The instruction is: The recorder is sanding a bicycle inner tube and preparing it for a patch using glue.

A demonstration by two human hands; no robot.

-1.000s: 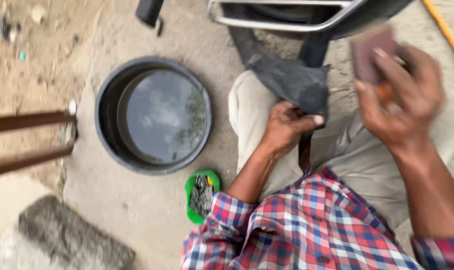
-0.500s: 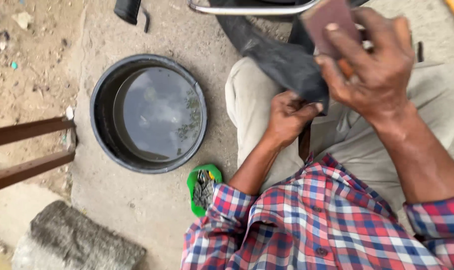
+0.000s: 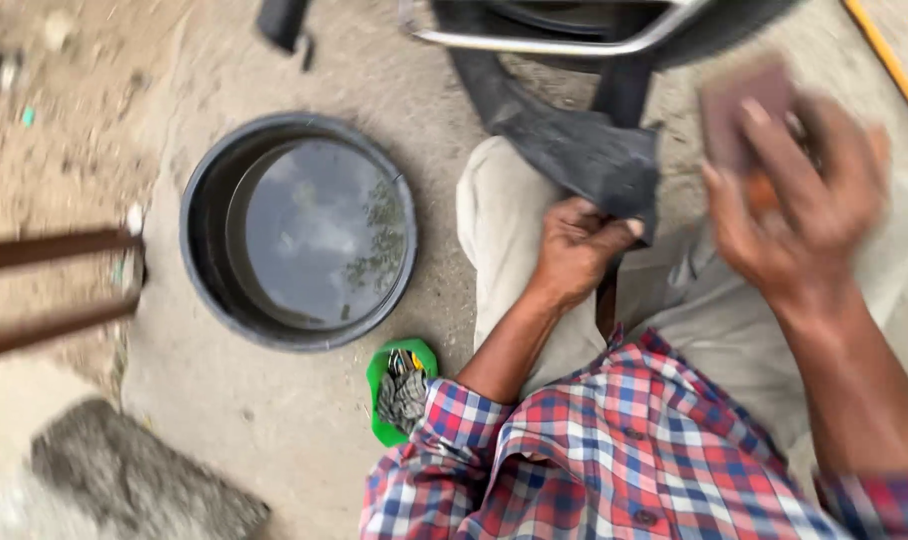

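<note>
Two thin brown bars (image 3: pixel 54 285) reach in from the left edge, crossing over bare dusty ground; below them, in the lower left corner, lies a rough grey stone block (image 3: pixel 124 485); to their right a round black tub filled with dark water (image 3: pixel 299 230) stands on the concrete, its surface mirroring sky and leaves; just below the tub's rim a small green dish heaped with grey metal bits (image 3: pixel 402 390) lies beside the person's checked red, blue and white shirt sleeve (image 3: pixel 494 440); no label or sign shows plainly on any of these; at the top, right of the tub, a curved chrome bar (image 3: pixel 544 42) and dark wheel parts fill the frame's edge, and from them a black rubber inner tube (image 3: pixel 574 150) hangs down across the person's beige-trousered knee (image 3: pixel 499 230); the left hand (image 3: pixel 574 250) is closed tight on the lower fold of that tube, pinning it on the knee; further right the right hand (image 3: pixel 799 200), blurred, is raised above the lap with its fingers wrapped around a flat reddish-brown block (image 3: pixel 744 110), apart from the tube; an orange rod (image 3: pixel 889 60) slants across the ground at the far upper right corner.
</note>
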